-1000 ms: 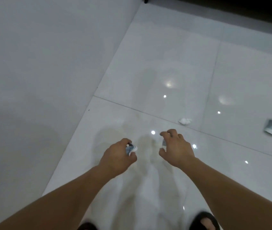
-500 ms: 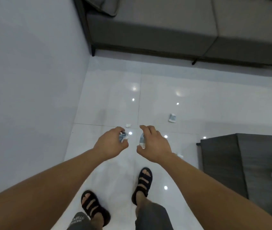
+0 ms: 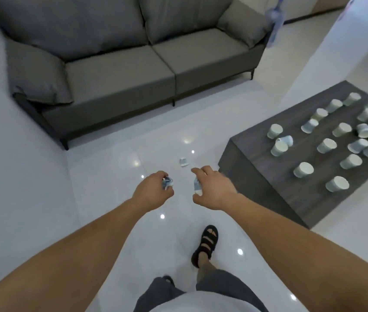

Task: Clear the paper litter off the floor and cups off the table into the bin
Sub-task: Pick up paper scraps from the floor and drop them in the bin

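Head view, left to right. A plain wall (image 3: 10, 176) bounds the scene at left, and a grey sofa (image 3: 120, 70) stands against it at the far side. Together they close off that corner, so open floor (image 3: 111, 176) remains only in the lane running from the sofa front toward the viewer. The left hand (image 3: 152, 192) is clenched around a crumpled paper wad (image 3: 167, 183), gripped tightly, presumably so nothing drops while walking. Just right of it, and apart from it, the right hand (image 3: 215, 190) holds a second paper scrap (image 3: 197, 185) between thumb and curled fingers, with the forefinger reaching forward. A loose paper piece (image 3: 183, 162) lies on the floor just beyond both hands, between the sofa and the near left corner of the table (image 3: 252, 154); it appears to be the next litter to collect, though both hands are occupied. Below, one sandalled foot (image 3: 205, 248) steps forward in the lane. At right, the low dark table carries many cups (image 3: 303, 170), some upright and some tipped, none yet cleared. Its corner edge lies close beside the right hand and narrows the passage there. The bin is not in view.
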`<state>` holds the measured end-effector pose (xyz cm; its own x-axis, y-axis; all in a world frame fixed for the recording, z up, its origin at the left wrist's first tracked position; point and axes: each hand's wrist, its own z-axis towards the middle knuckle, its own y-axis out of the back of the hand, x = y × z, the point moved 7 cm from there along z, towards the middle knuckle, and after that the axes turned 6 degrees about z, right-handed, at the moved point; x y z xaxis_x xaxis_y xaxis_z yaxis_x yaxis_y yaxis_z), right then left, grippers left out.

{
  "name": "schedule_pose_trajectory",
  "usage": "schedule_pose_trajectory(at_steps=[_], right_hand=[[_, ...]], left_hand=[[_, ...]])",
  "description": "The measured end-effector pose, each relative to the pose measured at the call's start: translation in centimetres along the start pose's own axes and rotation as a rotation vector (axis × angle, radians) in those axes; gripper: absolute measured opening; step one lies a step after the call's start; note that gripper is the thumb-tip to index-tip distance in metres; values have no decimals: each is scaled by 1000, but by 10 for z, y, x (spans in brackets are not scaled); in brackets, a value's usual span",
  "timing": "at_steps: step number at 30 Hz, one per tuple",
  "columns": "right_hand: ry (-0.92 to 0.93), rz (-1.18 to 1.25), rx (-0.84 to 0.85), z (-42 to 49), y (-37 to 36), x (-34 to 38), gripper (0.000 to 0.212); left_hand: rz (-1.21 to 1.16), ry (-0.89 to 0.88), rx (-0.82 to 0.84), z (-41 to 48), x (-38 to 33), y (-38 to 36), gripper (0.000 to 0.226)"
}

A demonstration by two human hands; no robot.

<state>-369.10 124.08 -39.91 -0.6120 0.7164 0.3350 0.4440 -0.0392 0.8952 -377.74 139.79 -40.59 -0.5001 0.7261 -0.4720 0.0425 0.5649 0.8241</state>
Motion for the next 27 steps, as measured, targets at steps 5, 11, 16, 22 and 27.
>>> schedule_pose_trajectory(at_steps=[5,11,16,22,27], right_hand=[[-227,135,-120,-94,15,-67,81],[-483,233,-212,-205,21,-183,85],[-641,282,-299,-309,29,-292,83],[-801,285,-336,-447,42,-416,83],[-933,315,-362,-531,51,-498,81]], left_hand=[[75,-193,86,-14,-92,-27,38],[161,-419,195,-36,-233,-93,36],[234,-575,274,-64,-371,-179,34],[252,-747,370,-124,-532,-292,34],[285,-868,470,-154,-627,-363,38]])
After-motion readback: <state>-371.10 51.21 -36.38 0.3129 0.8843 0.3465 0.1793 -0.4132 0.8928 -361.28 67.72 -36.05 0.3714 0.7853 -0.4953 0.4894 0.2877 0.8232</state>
